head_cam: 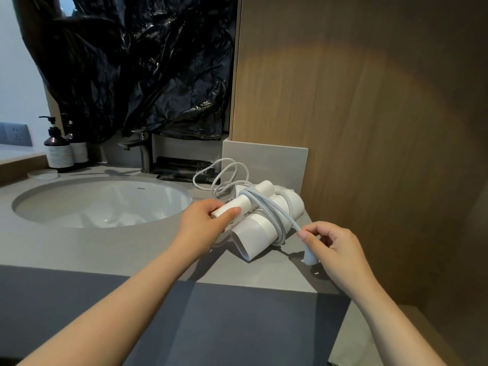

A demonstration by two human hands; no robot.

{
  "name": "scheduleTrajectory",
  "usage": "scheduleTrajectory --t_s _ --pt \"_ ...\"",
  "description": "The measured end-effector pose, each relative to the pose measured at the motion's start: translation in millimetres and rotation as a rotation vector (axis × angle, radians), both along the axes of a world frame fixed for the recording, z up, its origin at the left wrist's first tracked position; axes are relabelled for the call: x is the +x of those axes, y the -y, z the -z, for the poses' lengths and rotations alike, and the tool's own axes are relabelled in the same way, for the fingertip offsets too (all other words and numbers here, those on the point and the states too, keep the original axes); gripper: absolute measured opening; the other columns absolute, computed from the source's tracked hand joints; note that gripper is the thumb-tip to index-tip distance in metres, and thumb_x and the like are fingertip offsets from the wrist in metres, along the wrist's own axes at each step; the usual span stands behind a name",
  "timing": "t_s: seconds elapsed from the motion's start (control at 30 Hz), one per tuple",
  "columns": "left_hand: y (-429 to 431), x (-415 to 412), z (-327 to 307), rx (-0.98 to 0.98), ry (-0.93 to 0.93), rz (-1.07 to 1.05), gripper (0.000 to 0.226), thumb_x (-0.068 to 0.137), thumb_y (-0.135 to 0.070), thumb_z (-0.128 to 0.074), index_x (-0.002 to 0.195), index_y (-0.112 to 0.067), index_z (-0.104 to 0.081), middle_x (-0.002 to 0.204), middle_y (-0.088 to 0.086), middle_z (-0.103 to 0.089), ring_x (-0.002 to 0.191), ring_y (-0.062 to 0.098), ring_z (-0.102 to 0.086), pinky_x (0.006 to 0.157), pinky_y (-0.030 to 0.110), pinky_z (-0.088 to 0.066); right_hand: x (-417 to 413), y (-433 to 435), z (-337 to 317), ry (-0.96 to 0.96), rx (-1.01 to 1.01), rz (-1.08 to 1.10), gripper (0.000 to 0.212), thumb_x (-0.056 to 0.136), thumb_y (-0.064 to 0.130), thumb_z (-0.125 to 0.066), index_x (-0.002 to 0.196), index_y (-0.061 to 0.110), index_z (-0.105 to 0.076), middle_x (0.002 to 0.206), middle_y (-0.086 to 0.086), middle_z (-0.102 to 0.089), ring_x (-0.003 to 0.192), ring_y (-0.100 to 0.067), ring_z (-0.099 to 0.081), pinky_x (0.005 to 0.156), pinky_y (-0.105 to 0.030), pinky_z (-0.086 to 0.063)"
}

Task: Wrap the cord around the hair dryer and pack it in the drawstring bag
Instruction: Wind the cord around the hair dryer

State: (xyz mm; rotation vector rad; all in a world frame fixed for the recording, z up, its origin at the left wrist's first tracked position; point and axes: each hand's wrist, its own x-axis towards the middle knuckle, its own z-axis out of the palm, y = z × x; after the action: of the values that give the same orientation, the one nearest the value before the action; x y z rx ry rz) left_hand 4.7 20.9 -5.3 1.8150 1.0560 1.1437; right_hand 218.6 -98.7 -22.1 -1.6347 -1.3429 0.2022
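Fingers of the left hand (207, 220) curl around the handle of the white plastic hair dryer (260, 231) lying on the grey stone counter (105, 249). The right hand (335, 247) pinches the thin white cord (274, 210) near its plug. Both arms reach forward.

On the grey counter (105, 249) beside the sink (100, 204), the left hand (208, 220) grips the handle of the white hair dryer (261, 229). The right hand (334, 244) pinches the cord (277, 210) just above its plug (310, 257); the cord crosses the dryer's barrel (loose loops lie behind it, toward the wall).
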Motion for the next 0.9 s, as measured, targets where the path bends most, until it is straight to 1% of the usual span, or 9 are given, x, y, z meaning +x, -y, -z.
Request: scheduleTrajectory --t_s 0.1,0.2,0.33,0.4,0.53,0.63,0.73,0.83,0.9 --pt "-1 1 -4 0.115 -0.099 -0.020 0.010 0.083 -0.033 -0.071 0.085 -0.023 -0.073 0.075 -0.005 -0.071 0.073 0.018 -0.069 0.074 0.041 -0.057 -3 -1 -3 0.015 -0.013 0.004 0.006 0.089 0.034 -0.063 0.088 0.031 -0.069 0.084 0.010 -0.064 0.074 -0.013 -0.060 0.051 -0.012 -0.045" --pt "0 -1 -3 0.196 -0.200 -0.047 0.016 0.078 -0.034 -0.076 0.088 -0.022 -0.073 0.078 -0.008 -0.070 0.073 0.008 -0.063 0.064 0.025 -0.048 -5 -3 -6 0.014 -0.014 0.002 0.006 0.089 0.035 -0.063 0.089 0.032 -0.069 0.085 0.011 -0.064 0.074 -0.014 -0.060 0.050 -0.013 -0.047" --pt "-5 -8 3 0.192 -0.211 -0.009 0.015 0.078 -0.029 -0.077 0.090 -0.019 -0.075 0.077 0.001 -0.072 0.070 0.018 -0.067 0.068 0.036 -0.055 -10 -6 -11 0.045 -0.014 -0.037 0.009 0.091 0.031 -0.062 0.087 0.028 -0.069 0.080 0.012 -0.063 0.071 -0.012 -0.059 0.057 -0.012 -0.044" --pt "-8 -12 3 0.116 -0.173 0.044 0.006 0.081 -0.025 -0.076 0.087 -0.025 -0.074 0.078 0.006 -0.074 0.068 0.021 -0.071 0.072 0.042 -0.058 -12 -7 -16 0.006 -0.018 -0.067 0.011 0.092 0.029 -0.061 0.087 0.026 -0.070 0.081 0.010 -0.064 0.073 -0.011 -0.059 0.060 -0.012 -0.043" --pt "-15 -14 5 0.077 -0.125 0.078 0.015 0.084 -0.020 -0.073 0.084 -0.034 -0.070 0.083 0.007 -0.074 0.070 0.019 -0.072 0.073 0.046 -0.060 -11 -12 -34 -0.093 0.010 -0.092 0.013 0.091 0.026 -0.063 0.083 0.025 -0.074 0.079 0.012 -0.069 0.076 -0.007 -0.063 0.064 -0.013 -0.045" --pt "-20 -11 5 0.060 -0.164 0.058 0.006 0.086 -0.022 -0.071 0.090 -0.027 -0.071 0.087 0.008 -0.073 0.074 0.023 -0.071 0.070 0.044 -0.061 -6 -16 -39 -0.093 -0.025 -0.098 0.012 0.089 0.026 -0.066 0.081 0.027 -0.075 0.077 0.013 -0.070 0.074 -0.004 -0.064 0.061 -0.011 -0.045" --pt "-26 -9 2 0.107 -0.282 0.051 0.009 0.088 -0.025 -0.066 0.094 -0.019 -0.070 0.086 0.006 -0.070 0.071 0.019 -0.066 0.060 0.027 -0.057 -1 -19 -35 -0.038 -0.101 -0.110 0.007 0.086 0.029 -0.068 0.082 0.028 -0.074 0.079 0.011 -0.069 0.075 -0.010 -0.064 0.057 -0.010 -0.046" --pt "-29 -6 0 0.304 -0.426 0.020 0.027 0.087 -0.027 -0.066 0.112 -0.018 -0.067 0.104 0.001 -0.067 0.092 0.018 -0.060 0.080 0.032 -0.051 0 -21 -32 -0.018 -0.131 -0.108 0.007 0.086 0.029 -0.069 0.082 0.028 -0.074 0.080 0.011 -0.068 0.074 -0.010 -0.064 0.055 -0.008 -0.045" --pt "-27 -2 -2 0.424 -0.436 0.035 0.038 0.087 -0.029 -0.068 0.122 -0.018 -0.063 0.113 -0.001 -0.062 0.104 0.018 -0.056 0.089 0.031 -0.046 -1 -25 -33 -0.040 -0.108 -0.102 0.008 0.087 0.028 -0.069 0.081 0.029 -0.074 0.079 0.012 -0.069 0.075 -0.006 -0.064 0.055 -0.007 -0.045"
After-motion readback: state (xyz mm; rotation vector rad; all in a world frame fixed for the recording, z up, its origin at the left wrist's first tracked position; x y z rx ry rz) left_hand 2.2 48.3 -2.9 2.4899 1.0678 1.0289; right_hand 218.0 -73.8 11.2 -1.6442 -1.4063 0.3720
